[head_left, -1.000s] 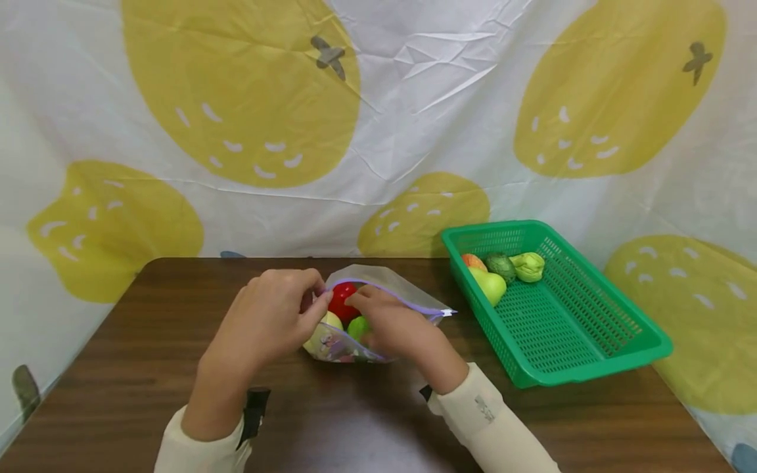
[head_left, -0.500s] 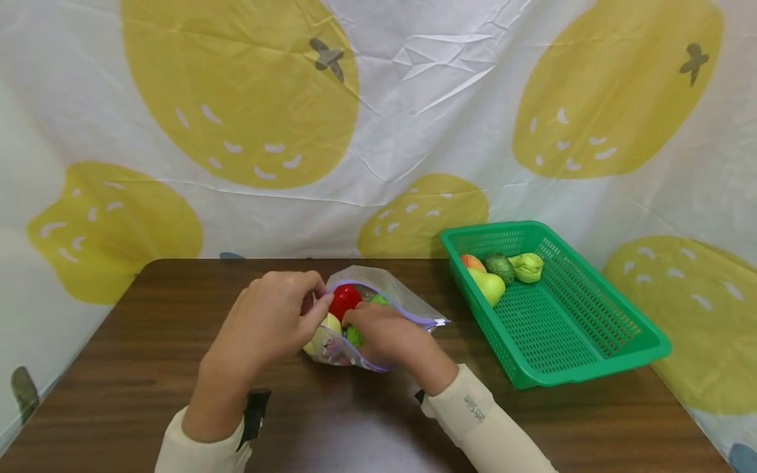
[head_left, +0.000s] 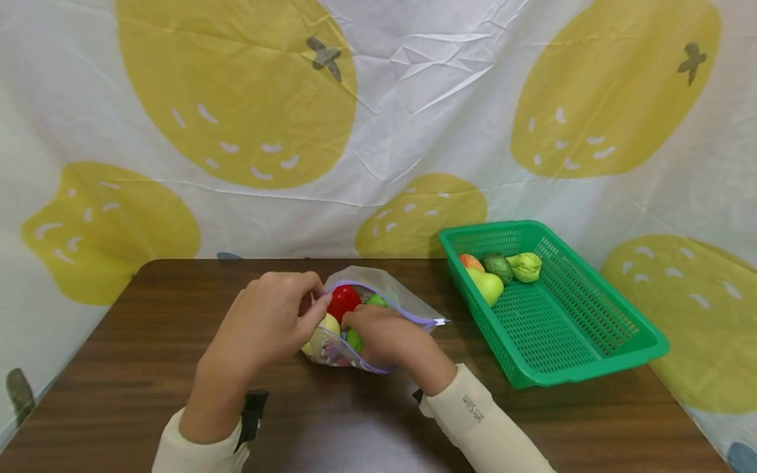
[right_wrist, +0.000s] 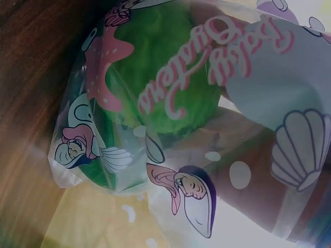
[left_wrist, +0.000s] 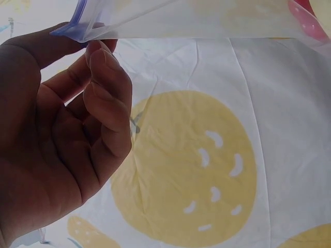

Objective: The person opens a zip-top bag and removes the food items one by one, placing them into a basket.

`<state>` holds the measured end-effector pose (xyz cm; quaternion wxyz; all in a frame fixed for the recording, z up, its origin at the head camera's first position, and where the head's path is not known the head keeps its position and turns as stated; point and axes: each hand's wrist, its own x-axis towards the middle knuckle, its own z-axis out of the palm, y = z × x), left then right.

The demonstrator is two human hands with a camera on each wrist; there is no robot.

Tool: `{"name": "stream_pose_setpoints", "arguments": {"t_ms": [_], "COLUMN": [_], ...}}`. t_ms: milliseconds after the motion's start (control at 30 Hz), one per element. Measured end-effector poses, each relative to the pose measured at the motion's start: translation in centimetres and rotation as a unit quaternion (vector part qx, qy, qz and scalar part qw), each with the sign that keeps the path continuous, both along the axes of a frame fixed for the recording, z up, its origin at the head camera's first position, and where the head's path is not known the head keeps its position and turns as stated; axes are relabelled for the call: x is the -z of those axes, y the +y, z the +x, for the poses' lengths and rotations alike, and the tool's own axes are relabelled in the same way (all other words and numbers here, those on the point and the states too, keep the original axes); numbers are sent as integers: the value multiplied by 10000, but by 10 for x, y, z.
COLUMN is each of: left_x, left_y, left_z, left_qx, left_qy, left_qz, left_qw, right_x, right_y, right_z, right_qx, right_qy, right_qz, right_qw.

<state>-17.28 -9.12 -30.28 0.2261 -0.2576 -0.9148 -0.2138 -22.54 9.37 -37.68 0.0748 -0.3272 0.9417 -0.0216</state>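
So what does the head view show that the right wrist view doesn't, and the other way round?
Only head: the left hand at the bag's opening, and the green basket with its pear.

Only right wrist: the bag's pink lettering, clear enough to make out.

Both: the bag, something green inside it, the wooden table and the printed cloth.

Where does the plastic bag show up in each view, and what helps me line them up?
Head: the plastic bag is just below the centre, with the right hand reaching inside.
Left wrist: along the top edge, its purple corner pinched by the left hand.
Right wrist: printed film across most of the picture.
Shared landmark: the lemon-print cloth, lower left in the right wrist view.
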Motion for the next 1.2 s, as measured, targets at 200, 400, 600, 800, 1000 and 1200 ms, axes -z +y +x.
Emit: {"name": "stream_pose_setpoints", "arguments": {"t_ms": [200, 400, 600, 800, 1000, 1200], "left_x": [-1, -1, -1, -1, -2, -2], "left_y": [-1, -3, -4, -4, -4, -5], "left_z": [0, 0, -1, -1, -1, -1], "left_qx": [-7, -42, -69, -99, -88, -79], "left_qy": [-25, 36, -22, -71, -124, -161], "left_qz": [6, 29, 27, 26, 42, 70], "left_qw": [10000, 10000, 10000, 9999, 9999, 9998], "right_x": [-9, -27, -40, -56, -69, -77], "right_y": [5, 9, 15, 19, 21, 24], "right_z": [5, 16, 28, 44, 60, 72], "right_qx": [-107, -162, -450, -607, -494, -523], "right_qy": [220, 442, 861, 1165, 1306, 1577], "right_qz": [-263, -641, -950, -1181, -1347, -1590], "right_qw": [9994, 9968, 9907, 9843, 9810, 9732]}}
